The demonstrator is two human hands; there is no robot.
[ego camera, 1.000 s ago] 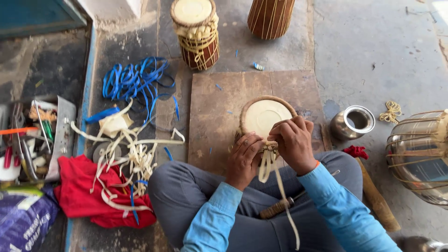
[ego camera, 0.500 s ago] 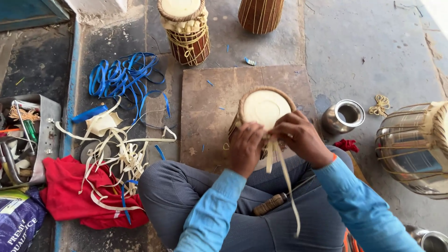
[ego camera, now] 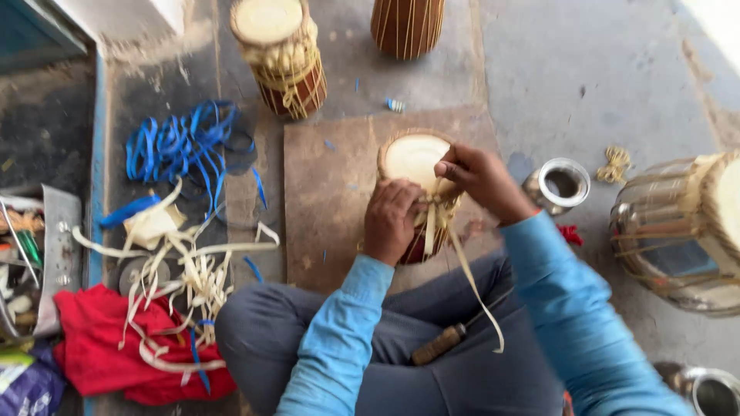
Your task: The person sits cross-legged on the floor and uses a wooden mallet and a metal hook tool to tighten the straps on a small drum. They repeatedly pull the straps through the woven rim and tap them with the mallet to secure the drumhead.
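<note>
I note the drum [ego camera: 412, 166] on the board [ego camera: 331, 200] ahead, left hand [ego camera: 391, 219] clamping its side, right hand [ego camera: 479, 179] pinching the strap [ego camera: 462, 262]; a loosened pinch risks slack lacing

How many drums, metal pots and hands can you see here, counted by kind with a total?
Drums: 4, the small drum under the left hand and right hand, a laced drum, a striped drum and a large drum at the right edge.
Metal pots: 2, one beside the right hand, one at the bottom corner.
Hands: 2.
Total: 8.
</note>
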